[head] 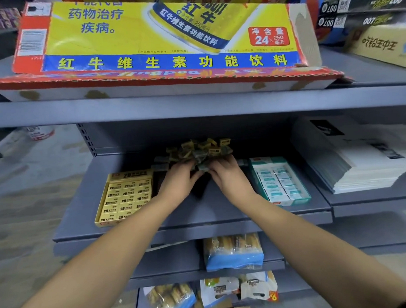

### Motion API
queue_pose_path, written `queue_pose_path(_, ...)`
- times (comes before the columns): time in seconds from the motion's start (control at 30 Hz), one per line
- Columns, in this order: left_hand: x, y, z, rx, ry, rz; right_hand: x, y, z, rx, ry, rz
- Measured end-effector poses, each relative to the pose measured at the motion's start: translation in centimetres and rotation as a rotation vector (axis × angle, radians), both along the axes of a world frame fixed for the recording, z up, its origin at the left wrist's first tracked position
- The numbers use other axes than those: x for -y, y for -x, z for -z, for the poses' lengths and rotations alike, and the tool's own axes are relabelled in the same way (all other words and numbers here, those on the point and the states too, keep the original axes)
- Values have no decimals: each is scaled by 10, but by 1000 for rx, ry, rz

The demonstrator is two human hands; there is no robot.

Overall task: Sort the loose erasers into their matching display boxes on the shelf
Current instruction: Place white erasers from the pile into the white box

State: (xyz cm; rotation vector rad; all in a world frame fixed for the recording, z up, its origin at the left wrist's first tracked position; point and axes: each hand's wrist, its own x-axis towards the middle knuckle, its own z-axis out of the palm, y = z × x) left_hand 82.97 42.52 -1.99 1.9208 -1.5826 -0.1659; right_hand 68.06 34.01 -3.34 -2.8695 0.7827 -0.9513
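A heap of loose erasers point(200, 148), yellow-sleeved and grey-green ones mixed, lies at the back of the grey middle shelf point(199, 214). My left hand point(178, 179) and my right hand point(228, 176) both reach into the front of the heap, fingers curled among the erasers; what each hand holds is hidden. A yellow display box point(124, 197) with rows of 2B erasers stands left of my hands. A teal and white display box point(279, 182) of erasers stands to their right.
A large yellow drink carton point(161, 35) sits on the shelf above, overhanging the work area. Stacked white paper pads point(363, 162) fill the shelf section to the right. Bagged snacks point(233, 252) lie on the lower shelves. The aisle floor lies to the left.
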Motion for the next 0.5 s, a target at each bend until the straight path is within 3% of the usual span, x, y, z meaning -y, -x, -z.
queue_pose_path(0.07, 0, 1, 2, -12, 0, 19, -3, 4, 3, 43, 11, -14)
queue_pose_path(0.37, -7, 12, 1, -52, 69, 55, -10, 19, 6, 158, -317, 67)
queue_pose_path(0.5, -7, 25, 3, -53, 131, 27, -20, 22, -1, 478, -826, 162)
